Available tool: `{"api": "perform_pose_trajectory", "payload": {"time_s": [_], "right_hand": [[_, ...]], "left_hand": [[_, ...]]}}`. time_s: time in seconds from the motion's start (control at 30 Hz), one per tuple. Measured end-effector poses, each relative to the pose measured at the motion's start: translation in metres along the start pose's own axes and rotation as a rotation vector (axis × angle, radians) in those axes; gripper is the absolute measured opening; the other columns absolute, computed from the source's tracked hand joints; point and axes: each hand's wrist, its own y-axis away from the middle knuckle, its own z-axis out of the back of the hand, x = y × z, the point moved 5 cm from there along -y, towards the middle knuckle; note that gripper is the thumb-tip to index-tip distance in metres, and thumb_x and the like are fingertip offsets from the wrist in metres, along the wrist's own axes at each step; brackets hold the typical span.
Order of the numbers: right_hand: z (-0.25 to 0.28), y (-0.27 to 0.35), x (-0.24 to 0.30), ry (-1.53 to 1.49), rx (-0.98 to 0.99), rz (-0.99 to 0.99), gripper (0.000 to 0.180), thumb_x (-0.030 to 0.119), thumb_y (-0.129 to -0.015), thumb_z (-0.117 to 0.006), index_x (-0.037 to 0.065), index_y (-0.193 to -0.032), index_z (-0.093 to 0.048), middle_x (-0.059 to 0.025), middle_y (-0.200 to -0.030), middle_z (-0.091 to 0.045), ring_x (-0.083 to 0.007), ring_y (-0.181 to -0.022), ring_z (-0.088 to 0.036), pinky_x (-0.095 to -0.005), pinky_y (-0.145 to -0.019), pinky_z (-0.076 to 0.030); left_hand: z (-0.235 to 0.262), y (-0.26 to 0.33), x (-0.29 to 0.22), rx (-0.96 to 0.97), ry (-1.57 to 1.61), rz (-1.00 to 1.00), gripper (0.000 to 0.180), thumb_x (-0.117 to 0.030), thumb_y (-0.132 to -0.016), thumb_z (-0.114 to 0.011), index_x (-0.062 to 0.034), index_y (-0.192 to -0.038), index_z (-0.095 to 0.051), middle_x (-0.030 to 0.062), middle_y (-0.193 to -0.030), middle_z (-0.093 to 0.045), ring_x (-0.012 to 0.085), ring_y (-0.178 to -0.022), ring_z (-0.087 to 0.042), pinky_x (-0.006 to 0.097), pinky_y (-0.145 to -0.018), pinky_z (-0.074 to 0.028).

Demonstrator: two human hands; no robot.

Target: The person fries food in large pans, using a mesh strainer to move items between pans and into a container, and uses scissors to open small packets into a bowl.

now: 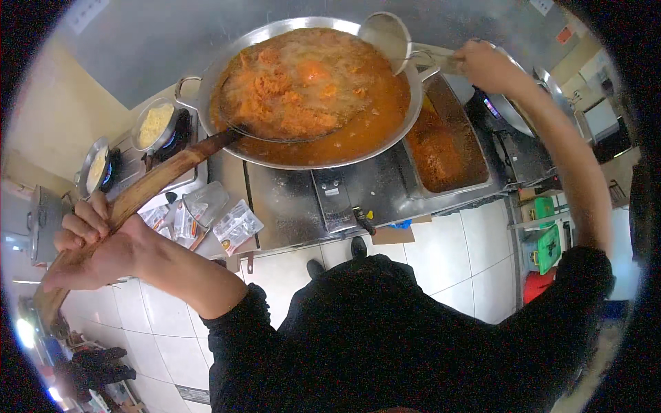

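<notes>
A large two-handled metal wok (pixel 196 103) of bubbling orange-brown oil stands in front of me. Clumps of orange fried food (pixel 275 86) lie in it, over a wide round skimmer (pixel 282 140) sunk in the oil. The skimmer's long wooden handle (pixel 169 170) slants out to the lower left, where my left hand (pixel 103 244) is closed round it. At the wok's right rim, my right hand (pixel 485 67) is closed on the handle of a smaller round mesh strainer (pixel 382 40). That strainer's mesh is tilted up near the far right rim, above the oil.
Right of the wok sits a rectangular metal tray (pixel 447 148) with reddish-brown contents. Two small pans (pixel 153 125) with pale yellow food stand over lit burners at the left. Printed packets (pixel 237 226) and a clear plastic container (pixel 206 199) lie near the counter's front edge.
</notes>
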Motion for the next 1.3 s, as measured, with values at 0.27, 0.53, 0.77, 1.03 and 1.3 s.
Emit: {"api": "perform_pose_trajectory", "payload": {"time_s": [0.27,0.53,0.77,1.03,1.3], "right_hand": [[-0.062,-0.051,0.02,-0.41,-0.156,0.047,0.03,0.031,-0.095,-0.052,0.018,-0.117,-0.067,-0.0203,-0.101,-0.068,-0.0422,-0.096,-0.064,-0.051,-0.086,-0.052],[-0.022,-0.004,0.002,-0.207,-0.234,0.068,0.035,0.026,-0.098,-0.051,0.018,-0.131,-0.059,-0.022,-0.085,-0.067,-0.0417,-0.082,-0.064,-0.0507,-0.075,-0.051],[-0.002,0.046,-0.002,-0.17,-0.327,0.081,0.033,0.027,-0.098,-0.052,0.02,-0.13,-0.059,-0.0228,-0.076,-0.064,-0.0415,-0.071,-0.063,-0.0508,-0.067,-0.051],[0.013,0.047,0.024,-0.189,-0.168,-0.03,0.033,0.022,-0.096,-0.054,0.017,-0.127,-0.061,-0.025,-0.085,-0.065,-0.0425,-0.079,-0.064,-0.0503,-0.07,-0.051],[0.041,0.068,0.01,-0.006,-0.126,0.069,0.027,0.019,-0.095,-0.053,0.01,-0.117,-0.067,-0.0248,-0.085,-0.066,-0.0422,-0.077,-0.064,-0.0485,-0.069,-0.053]], "left_hand": [[-0.015,-0.017,0.018,0.204,-0.005,0.108,0.069,-0.076,-0.089,-0.039,-0.0146,-0.056,-0.042,-0.0004,-0.049,-0.034,0.0101,-0.045,-0.03,0.023,-0.045,-0.023],[0.011,-0.006,0.032,0.102,0.0,0.096,0.067,-0.076,-0.087,-0.042,-0.0172,-0.055,-0.042,-0.0011,-0.046,-0.033,0.0111,-0.041,-0.029,0.024,-0.044,-0.026],[0.043,-0.006,0.033,0.06,0.103,0.07,0.07,-0.079,-0.086,-0.038,-0.0159,-0.056,-0.04,-0.0017,-0.046,-0.03,0.0086,-0.041,-0.027,0.022,-0.041,-0.021],[0.052,0.0,0.044,0.014,0.11,0.084,0.071,-0.08,-0.086,-0.037,-0.0163,-0.056,-0.037,-0.0027,-0.046,-0.028,0.0087,-0.04,-0.025,0.023,-0.041,-0.02],[0.063,0.005,0.047,-0.067,0.122,0.054,0.07,-0.08,-0.086,-0.038,-0.0157,-0.057,-0.035,-0.0021,-0.047,-0.027,0.0094,-0.04,-0.023,0.023,-0.039,-0.019]]}}
